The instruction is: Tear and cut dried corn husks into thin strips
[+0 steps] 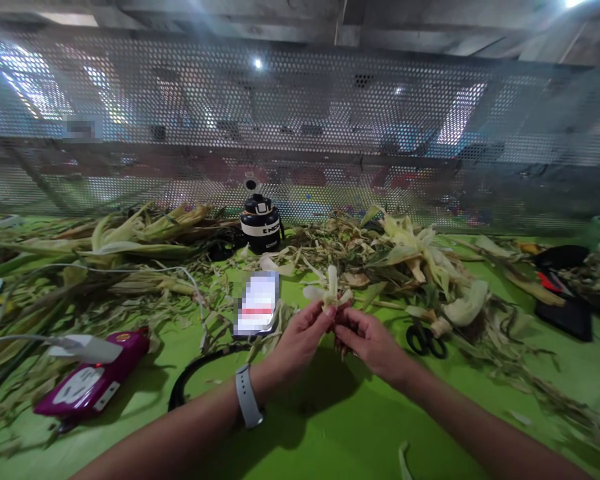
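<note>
On my feed the left hand [305,331] has thumb and fingers pinched on a pale husk piece [332,285], and the right hand [367,338] is closed in narrow on its lower end, the fingertips of the two hands almost meeting. I see the piece just beyond the fingers, above the middle of the green surface [330,443]. Its long axis runs roughly upright: the tallest strip points up and to the far side, and the base sits down in the grip. One strip spreads out to the left, a shorter one to the right, so it opens like a small flower. It looks creamy white with a yellowish tint, the strips thin and blunt-ended; the fingers hide its base from me.

Just right of the right hand I have black scissors [427,342], handles showing. Left of the piece lies a phone [257,303], and beyond that stands a black bottle [261,233]. Farther left, near me, is a purple box [125,347]. Loose husks [415,247] spread along the far side before a perforated screen [300,100].
</note>
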Demonstrator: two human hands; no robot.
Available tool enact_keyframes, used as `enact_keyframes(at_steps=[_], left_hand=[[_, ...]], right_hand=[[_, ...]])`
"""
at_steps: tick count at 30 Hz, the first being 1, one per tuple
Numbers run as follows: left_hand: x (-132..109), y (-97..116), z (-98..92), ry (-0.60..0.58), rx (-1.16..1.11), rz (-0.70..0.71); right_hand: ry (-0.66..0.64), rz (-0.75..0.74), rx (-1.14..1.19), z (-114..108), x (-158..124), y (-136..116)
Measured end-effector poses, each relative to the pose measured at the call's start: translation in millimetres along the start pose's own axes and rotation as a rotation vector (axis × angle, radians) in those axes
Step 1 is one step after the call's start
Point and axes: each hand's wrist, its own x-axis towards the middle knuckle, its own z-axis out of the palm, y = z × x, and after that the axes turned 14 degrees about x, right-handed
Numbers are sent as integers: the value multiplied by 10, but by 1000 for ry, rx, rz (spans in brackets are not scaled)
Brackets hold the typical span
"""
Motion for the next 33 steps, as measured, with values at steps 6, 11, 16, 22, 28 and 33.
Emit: enact_keyframes(at_steps=[6,11,16,22,28,33], left_hand=[[41,31,-39,15,53,-32],[54,126,-52,47,120,-36],[85,103,-94,19,121,-64],[23,111,-115,-142,380,-116],[-91,258,-71,-313,606,-30],[-55,161,-86,-441,593,22]], right_hand=[[-88,64,-82,-74,-1,-16],[-157,115,-143,-43,-29,-4],[-112,-86,-498,-36,-93,-63],[159,-615,-908,-77,-155,-262],[33,-435,-610,-106,-45,-156],[64,-123,-224,-124,2,-127]])
